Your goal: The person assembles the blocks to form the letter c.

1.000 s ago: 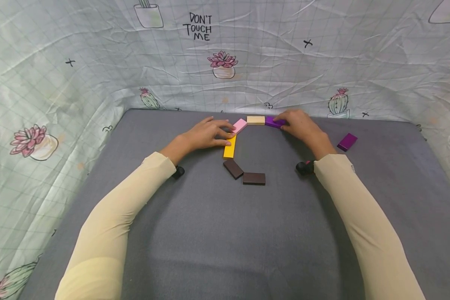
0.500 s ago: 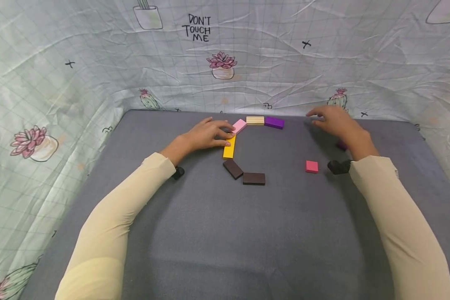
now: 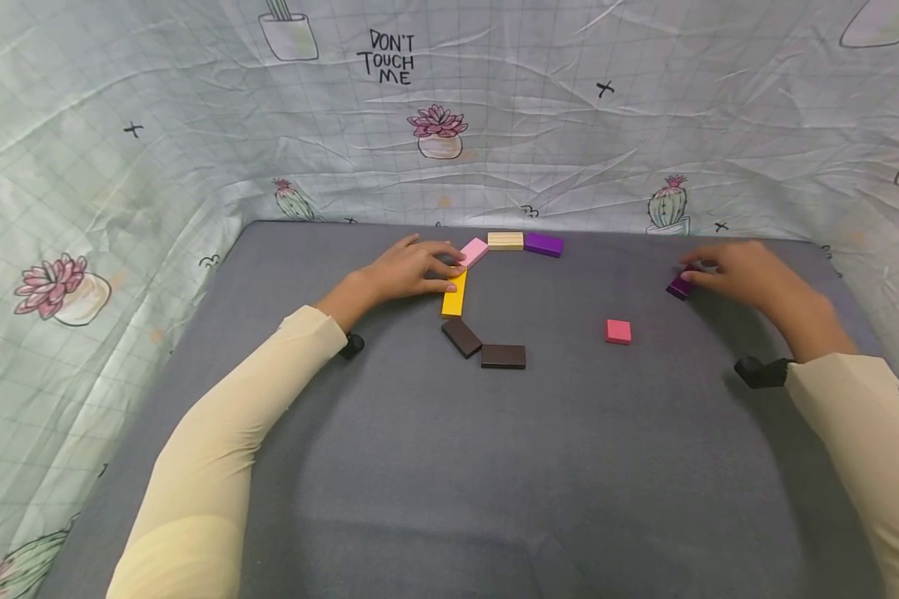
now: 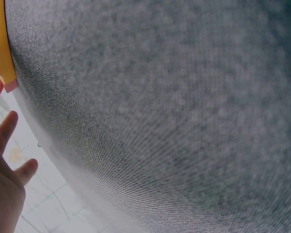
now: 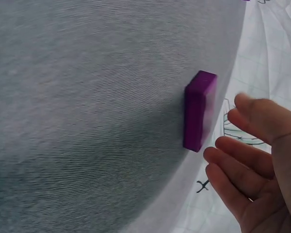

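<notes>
My left hand (image 3: 414,270) rests over the joint between a yellow block (image 3: 454,301) and a pink block (image 3: 474,251), fingertips at both. Beyond the pink one, a light wood block (image 3: 505,241) and a violet block (image 3: 543,245) continue the curved row. Two dark brown blocks (image 3: 461,338) extend it from the yellow block's near end. At the right, my right hand (image 3: 745,270) is over a dark purple block (image 3: 680,286) lying flat. In the right wrist view, the fingers spread beside this purple block (image 5: 200,111), with a gap showing between them.
A small red block (image 3: 618,331) lies alone on the grey cloth-covered table (image 3: 419,466), between the row and the right hand. A patterned fabric curtain (image 3: 539,116) rises directly behind the table's far edge and along the left side.
My right hand has let go of the violet block and moved right to the dark purple block, uncovering the red one. The left hand has stayed in place.
</notes>
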`<state>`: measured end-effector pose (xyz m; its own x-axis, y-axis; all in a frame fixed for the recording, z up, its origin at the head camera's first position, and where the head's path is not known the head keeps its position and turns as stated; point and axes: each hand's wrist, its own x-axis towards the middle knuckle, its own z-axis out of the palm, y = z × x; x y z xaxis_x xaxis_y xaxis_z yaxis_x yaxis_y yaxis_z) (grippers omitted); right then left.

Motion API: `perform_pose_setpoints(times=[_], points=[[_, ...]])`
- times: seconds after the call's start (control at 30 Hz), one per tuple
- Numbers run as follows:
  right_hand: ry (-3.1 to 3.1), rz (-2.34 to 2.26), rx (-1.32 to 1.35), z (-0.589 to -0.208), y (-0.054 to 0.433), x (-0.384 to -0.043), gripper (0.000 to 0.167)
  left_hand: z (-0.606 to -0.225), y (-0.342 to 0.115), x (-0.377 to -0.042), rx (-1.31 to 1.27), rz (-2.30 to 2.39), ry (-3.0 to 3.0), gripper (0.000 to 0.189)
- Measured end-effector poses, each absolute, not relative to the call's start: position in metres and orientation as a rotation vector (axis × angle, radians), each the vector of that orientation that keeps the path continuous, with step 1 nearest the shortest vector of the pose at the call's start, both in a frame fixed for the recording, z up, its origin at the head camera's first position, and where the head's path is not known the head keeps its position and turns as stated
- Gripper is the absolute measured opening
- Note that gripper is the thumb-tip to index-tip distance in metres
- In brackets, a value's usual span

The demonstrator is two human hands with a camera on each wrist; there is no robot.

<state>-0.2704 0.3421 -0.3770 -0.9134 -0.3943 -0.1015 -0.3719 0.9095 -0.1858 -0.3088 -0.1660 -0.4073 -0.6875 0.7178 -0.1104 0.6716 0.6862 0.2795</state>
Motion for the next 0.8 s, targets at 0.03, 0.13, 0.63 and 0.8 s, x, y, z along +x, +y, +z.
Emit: perform_pose_setpoints(times=[0.03, 0.13, 0.63, 0.8], points=[[2.934, -0.238, -0.600, -0.379, 0.343, -0.270, 0.038, -0.408, -0.166, -0.309, 1.120, 0.321, 2.688, 0.046], [2.930, -0.234, -0.592, -0.383, 0.342, -0.268, 0.042, -0.408, -0.167, -0.308, 1.112, 0.333, 2.686, 0.046], [2.948, -0.182, -0.575, -0.391, 0.337, -0.259, 0.046, -0.413, -0.169, -0.309, 1.123, 0.359, 2.686, 0.046], [2.955, -0.213, -0.549, -0.396, 0.338, -0.254, 0.049, -0.414, -0.169, -0.308, 1.116, 0.374, 2.688, 0.046]])
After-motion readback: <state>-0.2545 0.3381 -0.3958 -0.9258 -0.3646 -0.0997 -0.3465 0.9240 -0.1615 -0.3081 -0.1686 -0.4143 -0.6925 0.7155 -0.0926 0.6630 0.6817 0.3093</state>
